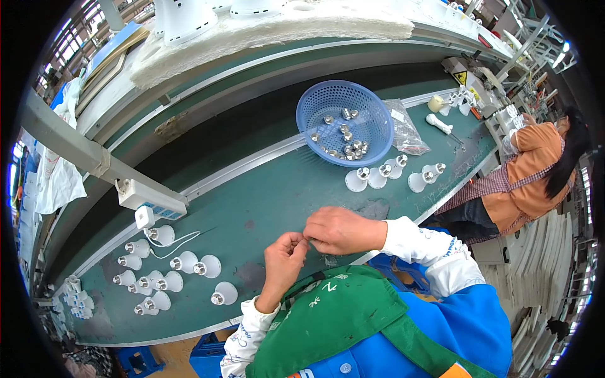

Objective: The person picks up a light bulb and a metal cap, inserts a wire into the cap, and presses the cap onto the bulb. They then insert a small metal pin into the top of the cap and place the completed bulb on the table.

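My left hand (pixel 285 258) and my right hand (pixel 338 229) meet over the near edge of the green workbench (pixel 265 208). Both are closed, thumbs and fingers pinched together. Whatever sits between the fingertips is too small or hidden to make out. To the left of my hands stand several white cone-shaped bulb housings with metal screw caps, the nearest bulb housing (pixel 224 293) close to my left wrist. Beyond my right hand is another group, including a bulb housing (pixel 357 179). A blue perforated basket (pixel 307 107) behind it holds several loose metal screw caps (pixel 356 148).
A clear plastic bag (pixel 406 129) lies beside the basket. Farther right is a white-handled screwdriver (pixel 439 123). At left, a power strip (pixel 151 200) has a plug and white cable (pixel 179 244). A person in orange (pixel 529 157) works at the right. A padded shelf (pixel 271 31) runs behind.
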Tool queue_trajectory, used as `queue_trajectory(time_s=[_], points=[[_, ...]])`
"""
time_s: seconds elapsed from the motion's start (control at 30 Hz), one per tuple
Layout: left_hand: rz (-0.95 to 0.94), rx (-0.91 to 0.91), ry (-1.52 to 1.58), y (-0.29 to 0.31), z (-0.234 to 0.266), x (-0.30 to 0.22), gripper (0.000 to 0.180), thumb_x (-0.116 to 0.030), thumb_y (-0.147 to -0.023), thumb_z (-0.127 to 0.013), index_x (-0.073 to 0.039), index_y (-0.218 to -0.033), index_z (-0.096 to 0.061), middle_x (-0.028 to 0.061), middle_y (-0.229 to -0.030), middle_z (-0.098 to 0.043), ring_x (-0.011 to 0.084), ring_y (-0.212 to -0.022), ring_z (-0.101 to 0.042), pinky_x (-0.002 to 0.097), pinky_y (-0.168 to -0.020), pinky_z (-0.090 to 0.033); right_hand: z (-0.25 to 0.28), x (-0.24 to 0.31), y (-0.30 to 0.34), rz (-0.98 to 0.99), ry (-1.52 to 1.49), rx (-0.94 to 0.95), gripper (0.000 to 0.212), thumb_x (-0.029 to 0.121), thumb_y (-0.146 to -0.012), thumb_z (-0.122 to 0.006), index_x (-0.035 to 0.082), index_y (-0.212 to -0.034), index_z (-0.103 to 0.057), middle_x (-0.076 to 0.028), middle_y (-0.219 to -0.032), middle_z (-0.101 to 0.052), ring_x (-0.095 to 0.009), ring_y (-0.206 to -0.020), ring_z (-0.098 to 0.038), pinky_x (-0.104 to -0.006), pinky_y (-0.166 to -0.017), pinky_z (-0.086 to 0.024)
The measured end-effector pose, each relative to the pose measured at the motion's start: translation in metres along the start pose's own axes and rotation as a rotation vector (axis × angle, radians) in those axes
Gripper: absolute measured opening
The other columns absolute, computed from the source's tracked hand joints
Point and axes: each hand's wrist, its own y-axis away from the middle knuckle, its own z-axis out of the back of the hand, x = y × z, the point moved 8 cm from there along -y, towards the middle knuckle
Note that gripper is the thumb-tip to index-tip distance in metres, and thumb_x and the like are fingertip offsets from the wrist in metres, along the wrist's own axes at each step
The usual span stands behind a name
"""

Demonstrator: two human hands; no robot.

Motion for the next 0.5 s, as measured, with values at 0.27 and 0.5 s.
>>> queue_trajectory(time_s=[0.27,0.5], points=[[0.031,0.034,0.249,0.007,-0.001,-0.010,0.004,-0.001,-0.086,-0.058,0.002,-0.089,-0.059,0.0021,-0.076,-0.062,0.0048,-0.059,-0.052,0.0186,-0.050,-0.042,0.022,0.007,0.003,0.003,-0.063,-0.208,0.019,0.007,-0.067,-0.069,0.003,-0.085,-0.062,-0.007,-0.085,-0.062,-0.024,-0.077,-0.059,-0.0347,-0.070,-0.045],[0.041,0.007,0.307,0.009,-0.003,-0.013,0.003,-0.001,-0.086,-0.058,0.001,-0.086,-0.059,0.0007,-0.074,-0.061,0.0036,-0.058,-0.051,0.0176,-0.050,-0.040,0.025,0.019,0.003,0.096,0.034,-0.331,0.011,0.007,-0.067,-0.067,0.004,-0.075,-0.059,-0.007,-0.074,-0.059,-0.023,-0.070,-0.057,-0.0339,-0.069,-0.043]])
